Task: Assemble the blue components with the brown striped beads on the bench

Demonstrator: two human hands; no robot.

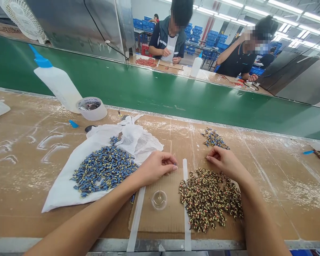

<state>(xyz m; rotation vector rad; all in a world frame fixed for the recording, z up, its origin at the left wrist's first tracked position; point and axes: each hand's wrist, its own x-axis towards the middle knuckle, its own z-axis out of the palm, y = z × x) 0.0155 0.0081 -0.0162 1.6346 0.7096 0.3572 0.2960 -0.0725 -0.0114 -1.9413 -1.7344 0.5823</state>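
Observation:
My left hand (156,166) rests on a taped-down cardboard sheet (160,217), fingers pinched on a small blue part. Left of it lies a pile of blue and yellow parts (104,170) on a white plastic bag (66,188). My right hand (224,160) is pinched shut on a thin pin-like piece just above a heap of brown and yellow parts (209,199). A small clear dish (159,200) with a little stick in it sits between my forearms. A smaller mixed pile (213,138) lies beyond my right hand.
A white squeeze bottle with a blue cap (56,80) and a tape roll (92,108) stand at the back left. A green conveyor belt (154,89) runs across. Two other people work at the far side, with another bottle (196,66). A white fan (22,17) is top left.

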